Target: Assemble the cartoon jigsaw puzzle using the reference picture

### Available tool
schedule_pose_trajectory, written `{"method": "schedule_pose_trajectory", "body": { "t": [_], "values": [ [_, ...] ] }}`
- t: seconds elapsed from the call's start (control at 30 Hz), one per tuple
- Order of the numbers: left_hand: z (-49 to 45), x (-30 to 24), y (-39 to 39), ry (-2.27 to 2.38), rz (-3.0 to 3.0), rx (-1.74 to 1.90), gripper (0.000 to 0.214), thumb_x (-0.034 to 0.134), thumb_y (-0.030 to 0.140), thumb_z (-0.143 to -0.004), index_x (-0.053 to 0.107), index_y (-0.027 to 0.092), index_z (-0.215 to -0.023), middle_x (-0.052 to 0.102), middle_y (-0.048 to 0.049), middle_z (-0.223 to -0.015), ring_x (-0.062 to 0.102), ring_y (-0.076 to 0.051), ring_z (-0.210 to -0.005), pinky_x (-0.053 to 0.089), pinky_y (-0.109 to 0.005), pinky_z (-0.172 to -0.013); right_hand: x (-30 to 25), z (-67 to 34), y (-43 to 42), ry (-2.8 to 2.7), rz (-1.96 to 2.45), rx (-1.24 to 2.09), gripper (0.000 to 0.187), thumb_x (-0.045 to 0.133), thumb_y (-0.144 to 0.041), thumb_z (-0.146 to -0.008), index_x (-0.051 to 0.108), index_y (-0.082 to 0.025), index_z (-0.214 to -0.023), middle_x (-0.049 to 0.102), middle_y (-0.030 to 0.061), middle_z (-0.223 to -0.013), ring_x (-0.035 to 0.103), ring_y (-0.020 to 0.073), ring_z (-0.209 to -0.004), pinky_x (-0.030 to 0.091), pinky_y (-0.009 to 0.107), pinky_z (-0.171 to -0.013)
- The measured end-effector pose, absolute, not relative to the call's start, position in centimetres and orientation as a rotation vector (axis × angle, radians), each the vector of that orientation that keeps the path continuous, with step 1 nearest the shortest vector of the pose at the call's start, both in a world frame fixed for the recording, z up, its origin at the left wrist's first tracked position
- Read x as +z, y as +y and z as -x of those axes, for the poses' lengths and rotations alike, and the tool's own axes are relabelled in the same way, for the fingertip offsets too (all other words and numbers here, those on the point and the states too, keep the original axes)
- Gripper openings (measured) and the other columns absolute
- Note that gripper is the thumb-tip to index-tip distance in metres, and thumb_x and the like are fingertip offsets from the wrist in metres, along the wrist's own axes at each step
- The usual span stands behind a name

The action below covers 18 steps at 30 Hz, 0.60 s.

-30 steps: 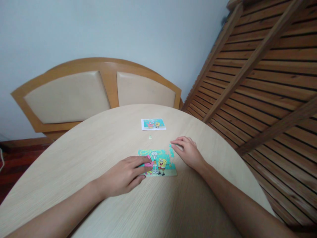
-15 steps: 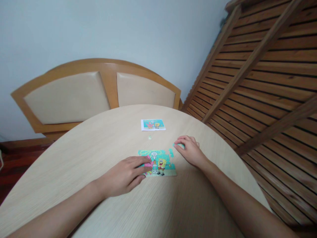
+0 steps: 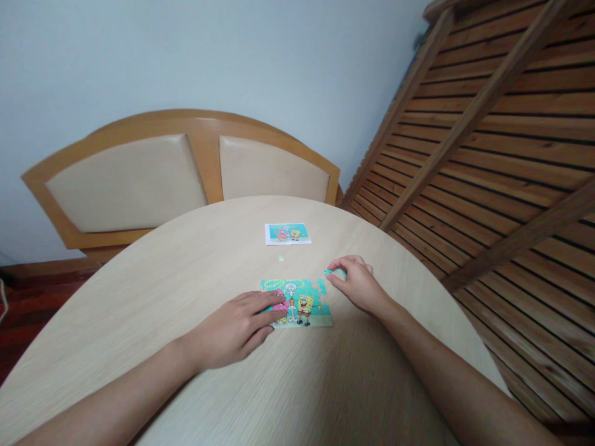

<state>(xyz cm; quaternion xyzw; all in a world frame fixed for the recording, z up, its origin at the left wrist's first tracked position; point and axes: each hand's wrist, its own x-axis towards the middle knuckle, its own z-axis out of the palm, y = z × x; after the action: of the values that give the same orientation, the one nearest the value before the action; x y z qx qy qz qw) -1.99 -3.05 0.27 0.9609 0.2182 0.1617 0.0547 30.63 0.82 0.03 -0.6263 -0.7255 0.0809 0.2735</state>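
Observation:
A jigsaw puzzle (image 3: 304,306) with cartoon figures on a turquoise ground lies flat on the table, with a gap near its upper right corner. Across its left side rests my left hand (image 3: 244,325), fingers stretched out and holding nothing. Just beyond the upper right corner, my right hand (image 3: 357,282) pinches a small turquoise puzzle piece (image 3: 328,271) between thumb and forefinger. Part of that piece is hidden by the fingers. A single pale green puzzle piece (image 3: 281,257) lies apart, above the puzzle.
Farther back on the round wooden table (image 3: 199,248) lies a picture card (image 3: 287,233) printed with a similar cartoon scene. A padded headboard (image 3: 211,161) stands behind the table against the wall. Wooden slats (image 3: 488,142) lean at the right.
The puzzle has shifted slightly away from me under my left hand. My right hand has hardly moved, and the piece in it shows a little differently at the fingertips.

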Motion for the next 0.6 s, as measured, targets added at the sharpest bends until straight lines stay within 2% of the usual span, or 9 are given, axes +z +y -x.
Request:
{"method": "schedule_pose_trajectory", "body": {
  "t": [0.13, 0.27, 0.6],
  "values": [
    [2.01, 0.25, -3.05, 0.665, -2.922, 0.486, 0.046, 0.047, 0.020, -0.100, 0.048, 0.025, -0.146, 0.050, -0.0089, -0.149, 0.052, -0.025, -0.135, 0.045, -0.047, -0.113, 0.31, -30.49, 0.71, -1.954, 1.664, 0.256, 0.015, 0.067, -0.030, -0.082, 0.071, -0.024, -0.095, 0.074, 0.0049, -0.096, 0.061, 0.0263, -0.103, 0.036, 0.045, -0.095],
    [2.04, 0.16, -2.99, 0.650, -2.928, 0.495, 0.048, 0.046, 0.018, -0.100, 0.047, 0.025, -0.147, 0.050, -0.0092, -0.150, 0.051, -0.026, -0.135, 0.044, -0.047, -0.114, 0.50, -30.76, 0.71, -1.948, 1.631, 0.294, 0.014, 0.064, -0.030, -0.085, 0.072, -0.024, -0.094, 0.075, 0.0047, -0.095, 0.065, 0.0239, -0.097, 0.042, 0.041, -0.091],
    [2.09, 0.01, -2.91, 0.647, -2.956, 0.422, 0.056, 0.045, 0.013, -0.098, 0.041, 0.025, -0.152, 0.044, -0.0085, -0.155, 0.045, -0.026, -0.141, 0.041, -0.049, -0.116, 0.57, -31.22, 0.63, -1.954, 1.640, 0.323, 0.018, 0.064, -0.032, -0.084, 0.076, -0.024, -0.095, 0.075, 0.0054, -0.093, 0.065, 0.0251, -0.099, 0.047, 0.039, -0.089]
  ]
}}
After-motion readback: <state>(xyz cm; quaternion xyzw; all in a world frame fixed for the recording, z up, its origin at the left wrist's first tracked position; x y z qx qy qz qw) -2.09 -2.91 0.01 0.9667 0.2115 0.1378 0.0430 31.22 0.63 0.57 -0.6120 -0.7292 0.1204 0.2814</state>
